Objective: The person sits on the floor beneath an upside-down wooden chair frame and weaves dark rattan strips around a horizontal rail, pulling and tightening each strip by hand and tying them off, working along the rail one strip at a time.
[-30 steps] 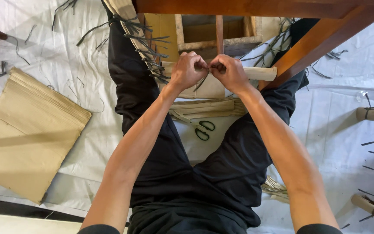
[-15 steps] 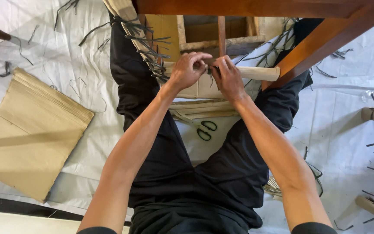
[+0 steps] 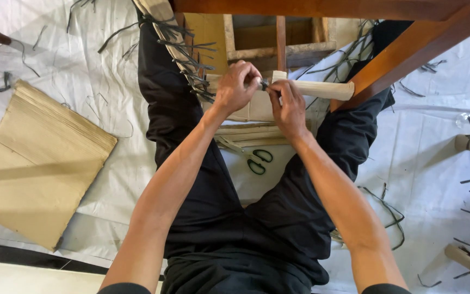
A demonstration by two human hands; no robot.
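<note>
both hands are closed together on the pale wrapped rail (image 3: 322, 89), the left hand (image 3: 237, 87) and right hand (image 3: 286, 106) pinching, it seems, a dark strip (image 3: 264, 83) at the left end of the rail, which runs sideways.

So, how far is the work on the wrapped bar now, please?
Done: the pale wrapped bar is covered to the right of the hands, and the edge at left bristles with dark ties. In hand: left hand and right hand pinch a dark tie on the bar. Left: loose dark strands and scissors lie unused.
</note>
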